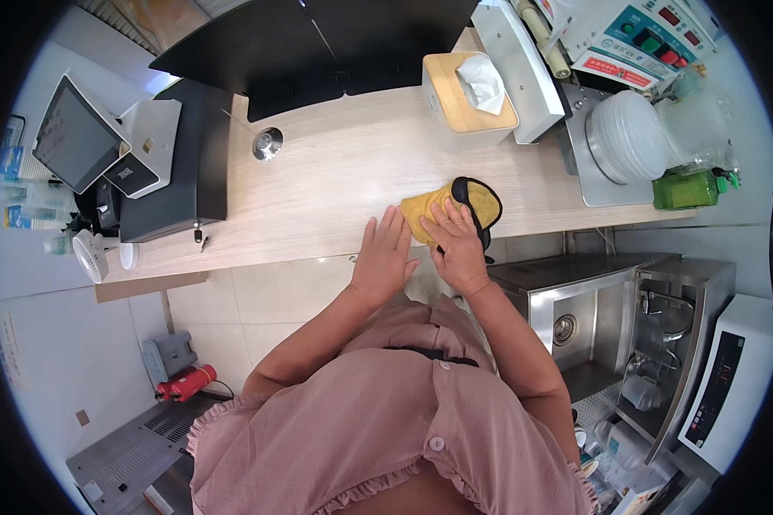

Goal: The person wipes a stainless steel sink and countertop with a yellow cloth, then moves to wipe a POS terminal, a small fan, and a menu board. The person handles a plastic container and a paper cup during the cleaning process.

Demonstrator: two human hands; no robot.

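Observation:
A folded yellow cloth with black edging (427,205) lies at the front edge of a light wood-look counter (309,193). My right hand (456,248) rests palm down on the cloth, fingers spread over it. Part of the cloth curls up beyond my fingers, and a black-edged corner hangs at the counter's rim. Just to the left, my left hand (383,257) lies flat with its fingers on the counter and its thumb apart. Its fingertips are close beside the cloth's left end, and it holds nothing.
A tissue box (441,122) and black monitors (335,51) stand at the back. Left are a touchscreen terminal (84,135), a dark cash drawer (209,161) and a small fan (91,256). Right are plastic lids (628,138), a green bottle (686,191) and a steel sink (576,322).

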